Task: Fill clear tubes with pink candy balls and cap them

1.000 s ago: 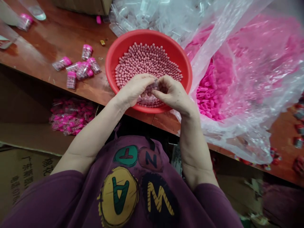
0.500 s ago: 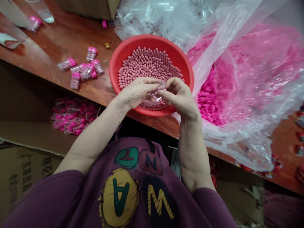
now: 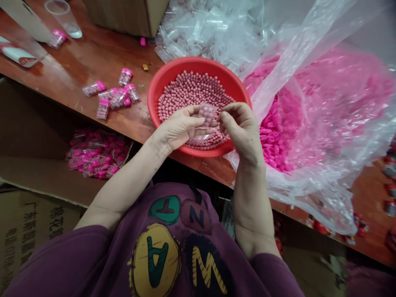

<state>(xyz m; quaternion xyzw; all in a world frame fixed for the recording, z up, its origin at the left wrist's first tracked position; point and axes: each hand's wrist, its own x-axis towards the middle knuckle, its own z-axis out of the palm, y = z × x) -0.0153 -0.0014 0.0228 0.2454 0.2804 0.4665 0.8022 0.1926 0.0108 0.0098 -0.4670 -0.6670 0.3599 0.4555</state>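
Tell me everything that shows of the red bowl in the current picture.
The red bowl is round, smooth and plastic-looking, with a rounded rim and sloping walls. It sits upright on the brown table, near the front edge. Pink beads cover its bottom and part of the walls. The left hand and right hand are over its front part; whether either touches the rim is unclear. A clear bag lies close by its right side.

Both bare forearms stretch forward and converge. The left grip (image 3: 179, 128) reaches across with its thumb and extended fingers closed in a hold, wrist nearly straight. Beside it, apart, the right grip (image 3: 246, 132) bends inward at the wrist, fingers curled towards the thumb; whether their tips meet is unclear.
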